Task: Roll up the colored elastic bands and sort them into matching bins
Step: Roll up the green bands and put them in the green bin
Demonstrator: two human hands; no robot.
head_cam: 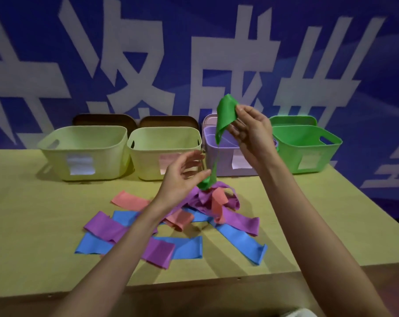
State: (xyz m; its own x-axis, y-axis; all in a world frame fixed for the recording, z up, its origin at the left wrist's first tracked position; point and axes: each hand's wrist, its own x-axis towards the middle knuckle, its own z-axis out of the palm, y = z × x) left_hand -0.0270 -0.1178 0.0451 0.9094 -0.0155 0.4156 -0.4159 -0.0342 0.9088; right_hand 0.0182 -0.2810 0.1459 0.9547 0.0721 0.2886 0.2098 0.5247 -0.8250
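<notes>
Green band (224, 115), blank-looking bin labels (81, 165)

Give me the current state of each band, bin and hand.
green band: lifted, hanging unrolled
right hand: pinches its top
left hand: open beside its lower end
band pile: loose on the table
green bin: upright
purple bin: upright
two yellow-green bins: upright
</notes>
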